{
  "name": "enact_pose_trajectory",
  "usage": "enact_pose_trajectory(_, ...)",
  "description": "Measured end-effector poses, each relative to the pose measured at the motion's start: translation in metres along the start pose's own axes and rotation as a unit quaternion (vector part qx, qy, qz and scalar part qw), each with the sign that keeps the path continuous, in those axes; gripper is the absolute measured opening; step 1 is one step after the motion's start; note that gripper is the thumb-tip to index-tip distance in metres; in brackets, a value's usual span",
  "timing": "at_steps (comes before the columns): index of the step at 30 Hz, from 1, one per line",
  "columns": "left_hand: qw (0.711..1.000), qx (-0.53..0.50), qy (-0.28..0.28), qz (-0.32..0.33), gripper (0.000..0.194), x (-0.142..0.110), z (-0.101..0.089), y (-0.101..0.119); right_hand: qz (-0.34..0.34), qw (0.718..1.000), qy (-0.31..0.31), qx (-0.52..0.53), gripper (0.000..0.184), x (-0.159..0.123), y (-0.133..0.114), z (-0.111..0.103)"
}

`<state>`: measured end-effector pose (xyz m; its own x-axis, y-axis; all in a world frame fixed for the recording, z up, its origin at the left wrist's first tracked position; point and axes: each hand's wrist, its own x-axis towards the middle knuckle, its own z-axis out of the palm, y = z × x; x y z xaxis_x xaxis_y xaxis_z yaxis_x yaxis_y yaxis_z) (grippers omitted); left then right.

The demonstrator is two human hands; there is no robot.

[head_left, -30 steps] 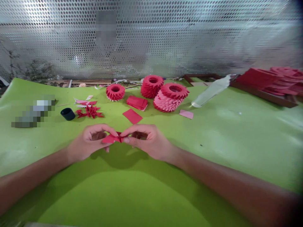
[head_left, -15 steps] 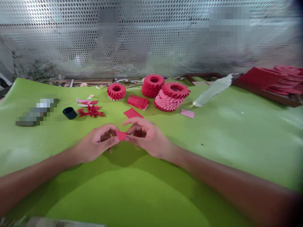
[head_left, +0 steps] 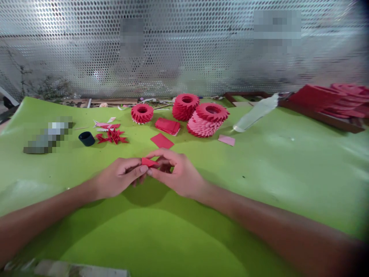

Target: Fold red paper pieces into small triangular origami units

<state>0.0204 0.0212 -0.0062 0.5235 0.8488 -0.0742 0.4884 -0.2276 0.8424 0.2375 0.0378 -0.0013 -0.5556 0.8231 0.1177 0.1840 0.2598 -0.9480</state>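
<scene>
A small folded piece of red paper (head_left: pixel 148 162) is held between both hands above the green table. My left hand (head_left: pixel 122 175) pinches its left end between thumb and fingers. My right hand (head_left: pixel 175 169) closes on the right end, its thumb below and index finger arched over the top. Just beyond the hands a flat red paper rectangle (head_left: pixel 162 141) lies on the table. Behind it sits a stack of red paper slips (head_left: pixel 167 126). To the left is a loose heap of pointed red folded pieces (head_left: pixel 113 136).
Ring-shaped paper models stand at the back: a small red one (head_left: pixel 142 113), a taller red one (head_left: pixel 186 107) and a pink-and-red one (head_left: pixel 205 122). A dark cup-like ring (head_left: pixel 86 139) is at left. Rightward lie a pink slip (head_left: pixel 226 140), a translucent bottle (head_left: pixel 255 113) and a tray (head_left: pixel 325 115) of red paper pieces.
The red paper has turned in my fingers, from a downward-pointing wedge to a narrower, flatter shape. My hands have drawn closer together, and the camera view has shifted slightly.
</scene>
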Motion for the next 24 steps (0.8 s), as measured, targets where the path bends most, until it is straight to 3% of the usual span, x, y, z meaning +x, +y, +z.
enact_pose_trajectory(6,0.997,0.067,0.020,0.016,0.038,0.000,0.002,0.010,0.004,0.998,-0.026,-0.058,0.027,-0.001,-0.001,-0.003)
enact_pose_trajectory(11,0.989,0.130,0.071,0.015,0.041,-0.002,0.003,0.016,-0.001,0.993,-0.017,-0.118,0.037,0.000,0.000,-0.003)
enact_pose_trajectory(14,0.991,0.109,0.081,-0.015,0.041,-0.002,0.001,0.015,0.003,0.993,-0.020,-0.119,0.036,0.000,0.002,-0.004)
enact_pose_trajectory(24,0.996,0.009,0.037,-0.081,0.043,0.001,-0.004,0.008,-0.005,0.989,-0.027,-0.144,0.033,0.002,0.005,-0.005)
